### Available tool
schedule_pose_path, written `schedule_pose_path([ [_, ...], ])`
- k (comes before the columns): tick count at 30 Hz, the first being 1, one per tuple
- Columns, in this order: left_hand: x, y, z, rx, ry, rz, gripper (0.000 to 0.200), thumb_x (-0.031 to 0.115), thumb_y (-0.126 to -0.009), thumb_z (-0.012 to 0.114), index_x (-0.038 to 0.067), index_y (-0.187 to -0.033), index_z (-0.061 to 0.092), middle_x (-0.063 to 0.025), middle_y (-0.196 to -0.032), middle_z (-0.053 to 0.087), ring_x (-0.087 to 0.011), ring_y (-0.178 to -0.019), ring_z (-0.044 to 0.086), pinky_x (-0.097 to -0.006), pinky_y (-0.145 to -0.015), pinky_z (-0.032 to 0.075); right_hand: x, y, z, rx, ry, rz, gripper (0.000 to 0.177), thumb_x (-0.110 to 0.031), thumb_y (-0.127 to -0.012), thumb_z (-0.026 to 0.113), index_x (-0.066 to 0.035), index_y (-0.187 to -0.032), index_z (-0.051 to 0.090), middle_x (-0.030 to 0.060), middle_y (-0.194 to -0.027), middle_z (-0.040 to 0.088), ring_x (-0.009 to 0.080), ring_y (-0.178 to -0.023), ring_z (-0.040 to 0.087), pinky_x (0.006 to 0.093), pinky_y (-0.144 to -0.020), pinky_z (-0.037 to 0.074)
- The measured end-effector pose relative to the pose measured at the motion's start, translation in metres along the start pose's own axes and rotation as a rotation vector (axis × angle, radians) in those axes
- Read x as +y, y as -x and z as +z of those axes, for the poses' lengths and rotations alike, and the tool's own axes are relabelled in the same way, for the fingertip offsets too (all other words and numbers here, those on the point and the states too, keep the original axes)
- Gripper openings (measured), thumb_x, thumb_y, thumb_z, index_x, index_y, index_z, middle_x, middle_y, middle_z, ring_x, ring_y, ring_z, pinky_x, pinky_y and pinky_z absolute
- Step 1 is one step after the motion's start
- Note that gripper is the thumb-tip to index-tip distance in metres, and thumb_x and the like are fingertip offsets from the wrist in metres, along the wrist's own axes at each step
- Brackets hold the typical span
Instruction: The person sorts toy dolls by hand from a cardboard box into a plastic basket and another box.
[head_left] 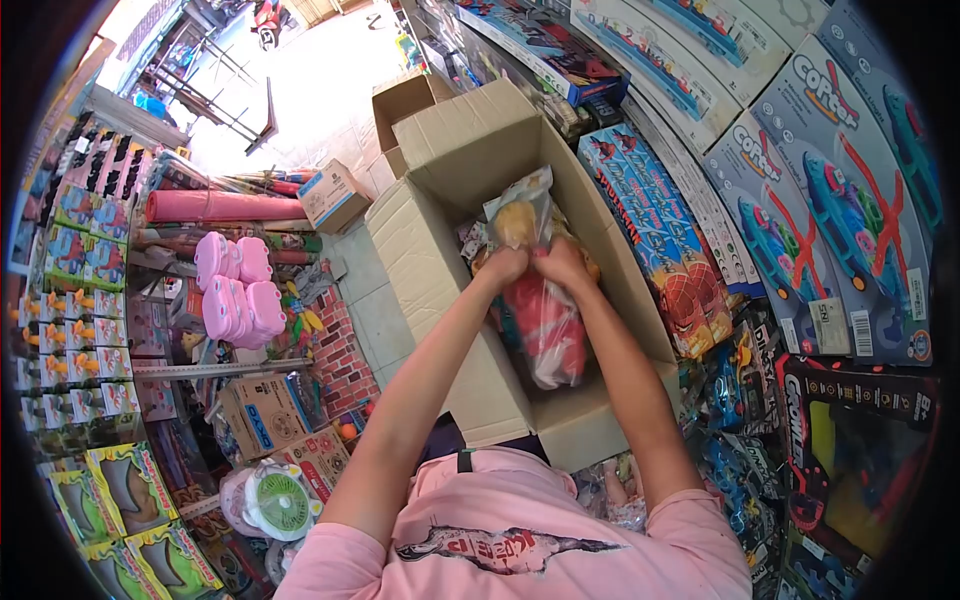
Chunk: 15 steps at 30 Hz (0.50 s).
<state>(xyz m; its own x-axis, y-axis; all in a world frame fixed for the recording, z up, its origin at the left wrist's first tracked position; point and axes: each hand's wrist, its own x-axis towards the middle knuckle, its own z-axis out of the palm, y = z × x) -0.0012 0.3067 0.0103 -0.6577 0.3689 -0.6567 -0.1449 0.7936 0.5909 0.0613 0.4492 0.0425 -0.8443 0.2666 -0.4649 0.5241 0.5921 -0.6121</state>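
Observation:
A clear plastic bag [545, 320] with a red and yellow item inside is held over an open cardboard box [480, 385]. My left hand [507, 266] pinches the bag's left side, fingers closed. Opposite it, my right hand [562, 264] has its fingers closed on the right side of the same bag. The bag lies slanted, its clear top pointing toward the far end of the box. Other colourful packed things show partly beneath and beside it; the bag and my hands hide most of them.
Boxed toys [820, 200] are stacked along the right, next to a Spider-Man box [665, 250]. Shelves with pink cases [238, 290] and a pink roll [225, 206] stand left. A small carton [333, 198] and another open box [395, 105] lie beyond.

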Motion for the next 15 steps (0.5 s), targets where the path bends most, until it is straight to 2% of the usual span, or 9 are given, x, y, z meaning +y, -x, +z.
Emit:
schedule_pose_path([
  [1,0.019,0.032,-0.005,0.164,-0.002,0.006,0.063,0.049,-0.1,0.044,0.001,-0.14,0.047,-0.0189,-0.123,0.064,-0.0294,-0.113,0.06,-0.0409,-0.097,0.046,-0.014,0.013,-0.018,0.187,-0.095,-0.066,0.058,-0.028,-0.066,0.082,0.008,-0.107,0.065,0.025,-0.099,0.071,0.0309,-0.095,0.071,0.0402,-0.081,0.055],
  [3,0.026,0.079,-0.016,0.221,0.389,0.176,0.07,0.055,-0.1,0.044,-0.008,-0.13,0.052,-0.0278,-0.129,0.059,-0.0361,-0.117,0.06,-0.0405,-0.099,0.045,-0.025,0.028,-0.057,0.15,-0.227,-0.247,0.066,-0.039,-0.067,0.081,0.007,-0.112,0.065,0.0283,-0.106,0.069,0.0386,-0.098,0.069,0.0418,-0.088,0.054],
  [6,0.041,0.143,-0.05,0.323,0.6,0.433,0.058,0.043,-0.101,0.054,-0.004,-0.134,0.047,-0.0157,-0.126,0.058,-0.0218,-0.119,0.055,-0.0322,-0.1,0.043,-0.066,0.067,-0.12,0.072,-0.221,-0.346,0.058,-0.031,-0.069,0.082,0.007,-0.108,0.064,0.0205,-0.1,0.071,0.029,-0.094,0.07,0.0365,-0.082,0.055],
  [7,0.039,0.153,-0.058,0.416,0.576,0.553,0.056,0.039,-0.102,0.056,-0.003,-0.137,0.044,-0.0114,-0.126,0.057,-0.0177,-0.121,0.053,-0.0297,-0.102,0.042,-0.073,0.07,-0.13,-0.033,-0.494,-0.407,0.049,-0.025,-0.072,0.079,0.006,-0.107,0.063,0.0158,-0.098,0.07,0.0232,-0.093,0.069,0.0331,-0.081,0.054],
  [8,0.036,0.164,-0.067,0.416,0.585,0.548,0.056,0.039,-0.102,0.056,-0.003,-0.137,0.044,-0.0114,-0.126,0.057,-0.0177,-0.121,0.053,-0.0297,-0.102,0.042,-0.077,0.075,-0.136,-0.142,-0.765,-0.458,0.041,-0.018,-0.075,0.076,0.005,-0.106,0.063,0.0111,-0.095,0.07,0.0173,-0.092,0.068,0.0297,-0.079,0.053],
  [11,0.029,0.204,-0.092,0.432,0.641,0.428,0.057,0.034,-0.102,0.057,-0.001,-0.143,0.04,-0.0088,-0.134,0.055,-0.0152,-0.125,0.051,-0.0304,-0.106,0.041,-0.107,0.094,-0.128,-0.254,-1.005,-0.561,0.027,-0.011,-0.084,0.072,0.0,-0.107,0.063,0.0042,-0.092,0.067,0.0106,-0.087,0.065,0.0256,-0.076,0.051],
  [12,0.018,0.213,-0.096,0.298,0.905,0.465,0.057,0.033,-0.101,0.058,0.0,-0.144,0.039,-0.008,-0.137,0.054,-0.0153,-0.126,0.051,-0.0311,-0.107,0.04,-0.118,0.107,-0.126,-0.263,-0.839,-0.613,0.028,-0.023,-0.09,0.071,-0.002,-0.106,0.064,0.0037,-0.098,0.066,0.0101,-0.092,0.061,0.0267,-0.083,0.048],
  [13,0.007,0.218,-0.101,0.157,1.166,0.499,0.058,0.032,-0.101,0.058,0.001,-0.145,0.039,-0.0072,-0.139,0.053,-0.0154,-0.127,0.051,-0.0317,-0.109,0.039,-0.116,0.099,-0.12,-0.268,-0.832,-0.608,0.028,-0.023,-0.09,0.071,-0.002,-0.106,0.064,0.0037,-0.098,0.066,0.0101,-0.092,0.061,0.0267,-0.083,0.048],
  [15,-0.02,0.224,-0.106,0.202,1.149,0.5,0.057,0.032,-0.101,0.058,0.002,-0.145,0.04,-0.0088,-0.142,0.051,-0.0175,-0.13,0.05,-0.034,-0.112,0.038,-0.104,0.078,-0.103,-0.496,-0.766,-0.562,0.035,-0.036,-0.093,0.067,-0.007,-0.111,0.063,-0.0002,-0.106,0.063,0.0079,-0.101,0.057,0.0258,-0.088,0.045],
])
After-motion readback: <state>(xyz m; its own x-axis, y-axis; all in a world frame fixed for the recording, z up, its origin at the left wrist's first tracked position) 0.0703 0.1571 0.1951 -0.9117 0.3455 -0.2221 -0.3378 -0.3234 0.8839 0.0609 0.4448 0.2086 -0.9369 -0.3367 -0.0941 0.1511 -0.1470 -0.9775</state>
